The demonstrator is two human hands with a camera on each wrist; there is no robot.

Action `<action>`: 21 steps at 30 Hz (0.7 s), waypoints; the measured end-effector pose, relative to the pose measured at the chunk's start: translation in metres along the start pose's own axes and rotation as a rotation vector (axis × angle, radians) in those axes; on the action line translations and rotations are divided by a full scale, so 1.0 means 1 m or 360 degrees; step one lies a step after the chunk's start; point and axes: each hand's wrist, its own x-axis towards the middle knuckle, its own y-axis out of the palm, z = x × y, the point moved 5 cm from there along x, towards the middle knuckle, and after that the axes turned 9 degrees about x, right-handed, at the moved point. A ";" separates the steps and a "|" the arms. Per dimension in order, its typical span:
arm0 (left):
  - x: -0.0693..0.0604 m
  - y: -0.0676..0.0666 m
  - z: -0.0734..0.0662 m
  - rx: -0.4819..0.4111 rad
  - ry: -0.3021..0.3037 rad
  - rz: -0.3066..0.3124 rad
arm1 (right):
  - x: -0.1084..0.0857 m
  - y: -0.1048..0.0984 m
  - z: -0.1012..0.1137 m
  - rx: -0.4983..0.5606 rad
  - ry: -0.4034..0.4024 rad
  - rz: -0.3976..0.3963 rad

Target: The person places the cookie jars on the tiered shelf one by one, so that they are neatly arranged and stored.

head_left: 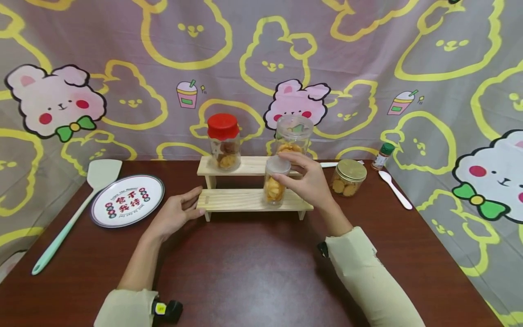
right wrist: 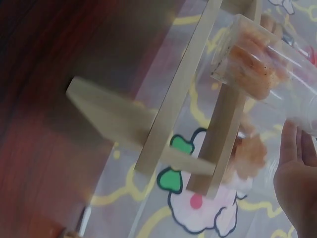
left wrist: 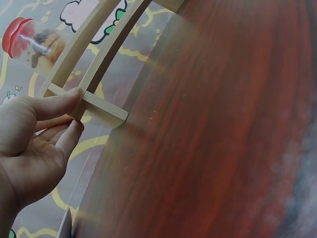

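Note:
A two-tier wooden rack (head_left: 241,200) stands on the table. My left hand (head_left: 176,215) pinches the left end of its lower shelf; in the left wrist view the thumb and fingers (left wrist: 69,139) are on that end. My right hand (head_left: 308,179) holds a slim clear jar (head_left: 273,186) with a whitish lid by its top, over the lower shelf. Orange-yellow snacks fill part of that jar (right wrist: 262,64); whether its base touches the shelf I cannot tell. On the upper shelf are a red-lidded jar (head_left: 224,143) and a wider clear-lidded jar (head_left: 294,131), partly hidden.
Right of the rack are a gold-lidded jar (head_left: 349,177), a green-capped spice bottle (head_left: 382,156), a white spoon (head_left: 395,190) and a partly hidden fork (head_left: 329,165). A white plate (head_left: 127,200) and a spatula (head_left: 73,218) lie at left. A patterned cloth (head_left: 135,109) hangs behind.

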 end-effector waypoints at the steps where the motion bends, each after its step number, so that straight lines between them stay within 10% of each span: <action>1: 0.000 0.000 0.000 -0.0004 -0.0003 0.0001 | 0.001 0.003 0.000 0.0000 0.0003 0.0003; 21: 0.000 0.000 0.000 -0.0015 -0.0015 -0.0003 | 0.018 0.052 -0.001 0.0012 0.0086 0.0079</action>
